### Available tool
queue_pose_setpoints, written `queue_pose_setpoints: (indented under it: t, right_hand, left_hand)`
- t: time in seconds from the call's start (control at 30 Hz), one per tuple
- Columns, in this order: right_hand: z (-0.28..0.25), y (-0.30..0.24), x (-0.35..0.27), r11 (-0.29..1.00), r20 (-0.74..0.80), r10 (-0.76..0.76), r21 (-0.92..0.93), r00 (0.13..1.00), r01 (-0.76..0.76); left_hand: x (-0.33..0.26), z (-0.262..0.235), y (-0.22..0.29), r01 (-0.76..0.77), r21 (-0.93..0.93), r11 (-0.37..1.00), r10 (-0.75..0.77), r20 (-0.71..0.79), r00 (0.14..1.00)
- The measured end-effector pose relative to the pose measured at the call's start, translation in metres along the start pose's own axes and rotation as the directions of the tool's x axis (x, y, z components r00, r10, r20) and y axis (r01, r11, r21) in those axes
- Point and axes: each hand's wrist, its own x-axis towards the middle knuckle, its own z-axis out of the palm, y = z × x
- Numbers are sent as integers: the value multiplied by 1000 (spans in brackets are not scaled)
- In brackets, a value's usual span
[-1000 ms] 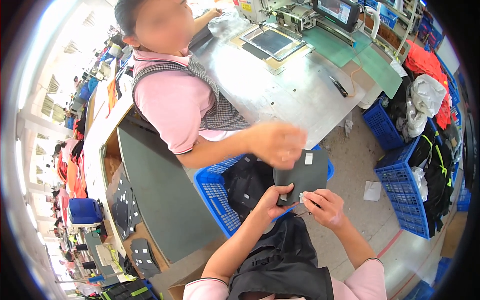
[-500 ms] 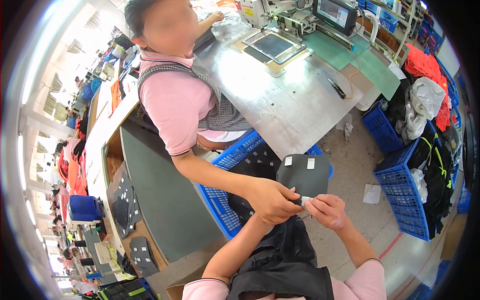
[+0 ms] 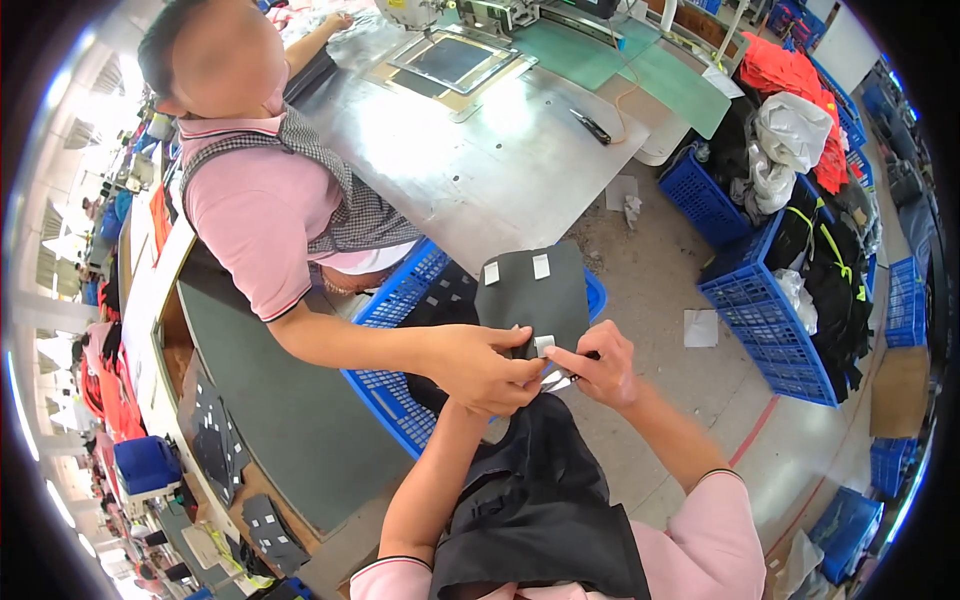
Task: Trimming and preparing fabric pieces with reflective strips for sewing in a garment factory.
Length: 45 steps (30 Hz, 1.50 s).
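Loosely curled right hand (image 3: 607,369) around snips (image 3: 560,380)

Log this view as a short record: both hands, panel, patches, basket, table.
Left hand: hidden behind a co-worker's hand; grip cannot be told
Right hand: holds what look like snips, fingertip at the lowest patch
Panel: dark, co-worker's fingers at its lower left
Patches: three white ones visible, two near the top, one near the lower edge
Basket: blue, beneath the panel, holding dark pieces
Table: metal, black-handled tool on top
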Motion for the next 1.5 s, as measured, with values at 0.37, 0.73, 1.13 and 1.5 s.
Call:
queue_pose_setpoints:
  t: [0.37, 0.73, 1.13, 1.5]
  right_hand:
    - [21, 9, 14, 996, -157, 69, 64, 985, -60]
    - [29, 6, 43, 879, -165, 417, 324, 894, -350]
    - [43, 8, 38, 24, 217, 921, 797, 323, -604]
    - [44, 10, -7, -375, 501, 846, 803, 184, -463]
  left_hand:
    - [-11, 10, -10, 109, 189, 976, -106, -28, 994]
    - [18, 46, 43, -996, 0, 88, -589, 807, -52]
    - [15, 63, 59, -979, -203, 36, -431, 880, -199]
    - [16, 69, 52, -985, -168, 31, -534, 830, -159]
